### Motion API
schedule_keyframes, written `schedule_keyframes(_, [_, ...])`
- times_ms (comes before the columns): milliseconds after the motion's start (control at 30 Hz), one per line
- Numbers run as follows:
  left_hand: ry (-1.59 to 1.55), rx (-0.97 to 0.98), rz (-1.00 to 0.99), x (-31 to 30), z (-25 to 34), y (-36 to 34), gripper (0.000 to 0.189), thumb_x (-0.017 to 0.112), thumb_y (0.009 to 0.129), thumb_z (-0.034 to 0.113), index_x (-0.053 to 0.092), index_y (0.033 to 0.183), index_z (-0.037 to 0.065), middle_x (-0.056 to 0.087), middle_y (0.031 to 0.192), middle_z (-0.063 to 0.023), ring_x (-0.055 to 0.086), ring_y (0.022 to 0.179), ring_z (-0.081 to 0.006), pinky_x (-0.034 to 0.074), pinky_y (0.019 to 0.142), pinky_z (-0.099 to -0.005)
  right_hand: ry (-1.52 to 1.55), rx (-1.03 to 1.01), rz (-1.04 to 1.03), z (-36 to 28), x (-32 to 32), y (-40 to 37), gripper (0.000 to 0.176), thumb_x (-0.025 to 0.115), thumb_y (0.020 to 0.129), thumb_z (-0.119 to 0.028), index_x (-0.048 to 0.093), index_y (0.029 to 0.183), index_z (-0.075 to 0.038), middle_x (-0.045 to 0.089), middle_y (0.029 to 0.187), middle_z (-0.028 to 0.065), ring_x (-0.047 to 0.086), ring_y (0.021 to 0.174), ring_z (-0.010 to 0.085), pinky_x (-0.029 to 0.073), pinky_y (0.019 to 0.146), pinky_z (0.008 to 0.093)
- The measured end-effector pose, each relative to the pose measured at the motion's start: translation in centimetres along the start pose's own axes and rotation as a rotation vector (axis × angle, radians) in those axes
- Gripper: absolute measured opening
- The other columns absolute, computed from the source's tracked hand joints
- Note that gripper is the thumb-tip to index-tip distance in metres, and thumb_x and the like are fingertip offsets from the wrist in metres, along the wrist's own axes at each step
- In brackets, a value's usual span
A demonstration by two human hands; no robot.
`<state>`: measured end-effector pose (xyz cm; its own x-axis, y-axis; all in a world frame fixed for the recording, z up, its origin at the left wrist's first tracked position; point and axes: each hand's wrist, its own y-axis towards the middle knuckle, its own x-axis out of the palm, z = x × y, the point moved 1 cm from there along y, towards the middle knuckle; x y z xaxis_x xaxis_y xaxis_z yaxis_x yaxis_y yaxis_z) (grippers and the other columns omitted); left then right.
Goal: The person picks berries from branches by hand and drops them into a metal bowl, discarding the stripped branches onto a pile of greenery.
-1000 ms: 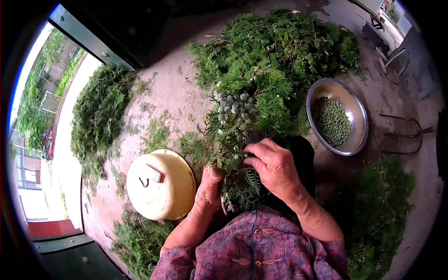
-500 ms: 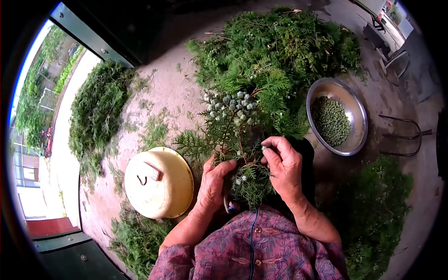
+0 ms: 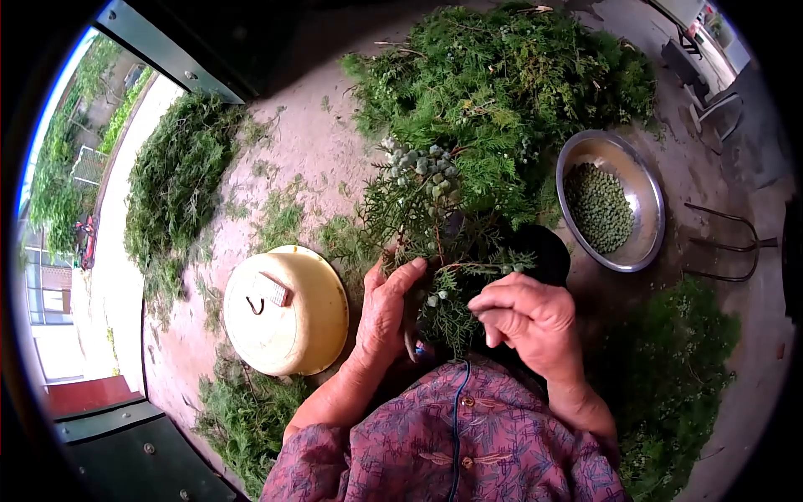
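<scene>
My left hand (image 3: 384, 311) grips a green branch (image 3: 456, 314) in front of my chest, its thumb lying over the stem. Pale blue-green cones (image 3: 428, 167) cluster at the branch's upper end, and a few more sit low on it. Just right of the lower sprigs is my right hand (image 3: 525, 316), its fingers bent and drawn together; whatever may be between the fingertips is hidden. A steel bowl (image 3: 654, 205) holding many small green cones (image 3: 599, 209) stands to the upper right.
A large heap of cut branches (image 3: 502, 84) lies ahead, with other piles at left (image 3: 180, 176) and lower right (image 3: 669, 376). An upturned yellow basin (image 3: 284, 309) is left of me. A forked metal tool (image 3: 736, 244) lies at right.
My right hand has moved down and to the right, away from the branch's stem, and turned. My left hand keeps its grip. The view has shifted slightly.
</scene>
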<state>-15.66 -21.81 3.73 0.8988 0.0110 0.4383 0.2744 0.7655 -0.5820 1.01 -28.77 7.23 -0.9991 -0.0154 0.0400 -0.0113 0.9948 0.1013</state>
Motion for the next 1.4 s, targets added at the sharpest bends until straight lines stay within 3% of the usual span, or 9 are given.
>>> schedule_keyframes(133, [0.012,-0.007,0.060,-0.4,-0.7,0.4,0.030,0.058,0.085,0.013,0.048,0.112,0.005,0.060,0.092,-0.0071,0.059,0.079,-0.0149,0.050,0.065,-0.0276,-0.372,-0.202,0.062,1.8,2.7,0.7,0.038,0.058,0.071,0.016,0.063,0.103,-0.003,0.058,0.084,0.0099,0.060,0.070,0.0154,0.055,0.062,0.0238])
schedule_keyframes(433, [-0.005,0.045,0.047,0.2,-0.6,-0.2,0.023,0.056,0.084,0.010,0.052,0.106,0.002,0.063,0.085,-0.0097,0.062,0.069,-0.0173,0.052,0.061,-0.0281,-0.377,-0.086,0.254,4.0,1.8,0.2,0.013,0.062,0.077,0.006,0.058,0.087,-0.001,0.057,0.079,0.0079,0.058,0.062,0.0145,0.046,0.052,0.0233])
schedule_keyframes(533, [-0.014,0.007,0.148,1.0,1.2,-0.8,0.021,0.054,0.084,0.010,0.052,0.103,0.000,0.063,0.086,-0.0126,0.063,0.069,-0.0199,0.054,0.063,-0.0311,0.183,0.241,0.238,4.4,0.1,-0.3,0.006,0.055,0.086,-0.003,0.055,0.092,0.000,0.060,0.086,0.0068,0.056,0.061,0.0100,0.044,0.052,0.0207])
schedule_keyframes(667, [-0.128,0.002,0.119,0.0,-0.3,0.1,0.024,0.055,0.086,0.013,0.049,0.106,0.001,0.062,0.088,-0.0112,0.062,0.074,-0.0194,0.055,0.065,-0.0321,0.738,0.283,0.212,3.2,0.8,0.7,0.008,0.051,0.088,-0.002,0.052,0.096,0.001,0.061,0.081,0.0082,0.051,0.059,0.0083,0.041,0.052,0.0185])
schedule_keyframes(733, [-0.096,0.030,0.069,-0.2,-0.4,0.1,0.026,0.057,0.086,0.013,0.048,0.108,0.003,0.061,0.092,-0.0093,0.062,0.078,-0.0182,0.054,0.066,-0.0323,0.490,0.324,0.088,3.0,1.0,0.8,0.010,0.059,0.084,-0.005,0.057,0.093,0.000,0.057,0.077,0.0037,0.051,0.062,0.0087,0.042,0.053,0.0226])
schedule_keyframes(800, [-0.062,0.047,0.000,-0.7,-0.6,0.4,0.029,0.059,0.085,0.012,0.048,0.110,0.003,0.061,0.093,-0.0086,0.061,0.079,-0.0178,0.054,0.066,-0.0327,-0.194,0.003,0.103,2.7,2.0,1.4,0.008,0.065,0.079,-0.005,0.062,0.086,-0.001,0.054,0.071,0.0012,0.051,0.063,0.0100,0.039,0.053,0.0220])
schedule_keyframes(933, [-0.120,0.053,0.008,-0.9,-1.4,0.8,0.030,0.061,0.085,0.015,0.048,0.110,0.003,0.061,0.092,-0.0085,0.061,0.080,-0.0172,0.053,0.067,-0.0313,-0.546,-0.109,0.205,3.3,3.1,0.6,0.011,0.068,0.073,-0.001,0.063,0.083,0.000,0.055,0.066,0.0069,0.053,0.057,0.0148,0.041,0.051,0.0265])
schedule_keyframes(1267, [-0.179,0.094,-0.070,-0.5,-2.2,0.7,0.032,0.062,0.086,0.020,0.050,0.109,0.002,0.062,0.093,-0.0088,0.061,0.080,-0.0160,0.052,0.069,-0.0292,-0.468,-0.083,0.329,4.4,3.7,1.3,0.020,0.071,0.072,-0.003,0.062,0.088,0.001,0.058,0.072,0.0116,0.059,0.061,0.0236,0.046,0.054,0.0300])
schedule_keyframes(1400, [-0.159,0.100,-0.049,-0.3,-2.2,0.6,0.033,0.063,0.085,0.020,0.050,0.109,0.002,0.062,0.092,-0.0092,0.061,0.076,-0.0160,0.052,0.067,-0.0291,-0.532,-0.104,0.365,5.0,3.9,1.2,0.020,0.072,0.070,-0.003,0.061,0.086,0.000,0.055,0.068,0.0081,0.052,0.055,0.0175,0.042,0.050,0.0286])
